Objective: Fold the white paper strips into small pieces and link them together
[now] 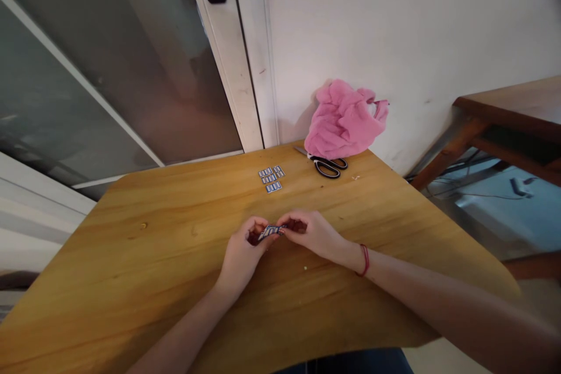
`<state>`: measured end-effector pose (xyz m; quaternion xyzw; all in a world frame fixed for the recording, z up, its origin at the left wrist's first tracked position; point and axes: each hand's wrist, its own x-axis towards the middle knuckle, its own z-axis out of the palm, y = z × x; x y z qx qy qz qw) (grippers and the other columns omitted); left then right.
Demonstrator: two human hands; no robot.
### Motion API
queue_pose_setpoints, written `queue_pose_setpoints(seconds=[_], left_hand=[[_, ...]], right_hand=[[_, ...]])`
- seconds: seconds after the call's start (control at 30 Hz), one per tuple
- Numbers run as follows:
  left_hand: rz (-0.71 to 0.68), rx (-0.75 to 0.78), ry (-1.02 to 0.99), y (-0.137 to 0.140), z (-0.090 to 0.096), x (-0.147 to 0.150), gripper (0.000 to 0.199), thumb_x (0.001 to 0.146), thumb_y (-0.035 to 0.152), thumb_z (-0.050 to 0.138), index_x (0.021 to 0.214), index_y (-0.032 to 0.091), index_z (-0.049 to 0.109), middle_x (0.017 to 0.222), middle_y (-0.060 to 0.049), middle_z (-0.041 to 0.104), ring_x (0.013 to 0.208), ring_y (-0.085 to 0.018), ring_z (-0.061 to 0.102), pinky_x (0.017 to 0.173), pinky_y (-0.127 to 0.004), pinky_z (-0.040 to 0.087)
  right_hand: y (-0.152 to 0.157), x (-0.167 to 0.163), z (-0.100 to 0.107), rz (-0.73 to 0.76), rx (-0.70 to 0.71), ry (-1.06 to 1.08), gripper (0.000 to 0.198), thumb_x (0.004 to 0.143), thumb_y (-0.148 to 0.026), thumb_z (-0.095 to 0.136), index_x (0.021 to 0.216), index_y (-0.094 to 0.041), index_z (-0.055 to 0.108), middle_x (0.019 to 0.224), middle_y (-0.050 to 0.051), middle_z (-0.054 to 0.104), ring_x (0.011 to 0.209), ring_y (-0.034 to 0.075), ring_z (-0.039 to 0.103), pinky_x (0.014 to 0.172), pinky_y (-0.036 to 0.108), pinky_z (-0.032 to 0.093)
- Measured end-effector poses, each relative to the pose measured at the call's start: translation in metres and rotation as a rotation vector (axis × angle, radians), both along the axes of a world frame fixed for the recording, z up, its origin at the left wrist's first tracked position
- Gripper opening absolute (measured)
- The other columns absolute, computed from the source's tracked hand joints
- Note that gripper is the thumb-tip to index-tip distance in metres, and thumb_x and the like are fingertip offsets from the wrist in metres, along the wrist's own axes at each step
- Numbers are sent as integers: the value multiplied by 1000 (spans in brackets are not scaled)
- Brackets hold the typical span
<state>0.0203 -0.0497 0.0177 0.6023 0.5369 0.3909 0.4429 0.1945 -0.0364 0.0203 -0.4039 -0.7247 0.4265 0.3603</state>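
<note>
Between my two hands, just over the wooden table [184, 280], is a small blue-and-white patterned piece [270, 230]; its exact kind is too small to make out. My left hand [246, 248] pinches its left part between thumb and fingers. At the right end, the fingertips of my right hand [313, 234] are closed on the same piece, and a red string circles that wrist. Beyond my hands lie several flat blue-and-white pieces [273, 186] of similar look, grouped close together on the tabletop.
Black-handled scissors [328, 167] lie at the back of the table, partly under a crumpled pink cloth [344, 120] against the wall. A small yellowish bit [144, 225] rests on the left side. Another wooden table [517, 102] stands at right, a sliding glass door [131, 58] at back left.
</note>
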Motion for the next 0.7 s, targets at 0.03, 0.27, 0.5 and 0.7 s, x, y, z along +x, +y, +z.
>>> queue_pose_setpoints(seconds=[0.03, 0.27, 0.5, 0.7], left_hand=[[11, 34, 47, 0, 1, 0, 17, 69, 29, 65, 74, 18, 53, 64, 4, 55, 59, -9, 51, 51, -18, 41], [5, 34, -75, 0, -2, -1, 17, 73, 30, 62, 81, 19, 52, 70, 2, 59, 63, -12, 56, 56, -22, 45], [-69, -43, -250, 2, -8, 0, 16, 75, 28, 60, 83, 19, 50, 71, 2, 57, 68, -14, 63, 56, -24, 51], [-47, -85, -286, 0, -9, 2, 25, 70, 27, 64, 88, 21, 48, 77, 1, 58, 72, -15, 63, 59, -28, 54]], right_hand=[[0, 0, 0, -5, -7, 5, 12, 79, -20, 56, 87, -17, 64, 84, 2, 65, 75, 12, 59, 69, 23, 47], [4, 4, 3, -71, 70, -65, 13, 79, -17, 54, 88, -17, 64, 85, 3, 65, 72, 12, 57, 66, 24, 47], [5, 8, 8, -60, 140, -134, 15, 80, -15, 54, 89, -16, 65, 84, 4, 64, 71, 12, 56, 65, 24, 47], [4, 7, 6, -5, 134, -122, 17, 82, -14, 52, 93, -19, 65, 90, 3, 64, 81, 13, 58, 70, 24, 47]])
